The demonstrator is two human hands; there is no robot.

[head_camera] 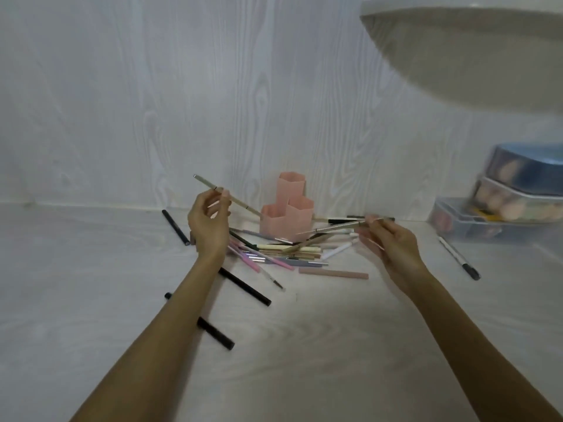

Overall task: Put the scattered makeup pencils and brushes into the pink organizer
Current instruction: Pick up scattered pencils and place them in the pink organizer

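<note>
Both hands pinch a pencil each: left [210, 220], right [388, 239]. Next they need tipping upright into the organizer [288, 208], still empty-looking.

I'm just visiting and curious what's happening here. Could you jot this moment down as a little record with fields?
left hand: holds a beige pencil, tip at the pink organizer
right hand: holds a thin pencil above the pile
organizer: upright by the wall, looks empty
loose: black pencils left, a pink stick, a white pen right
background: stacked clear boxes
</note>
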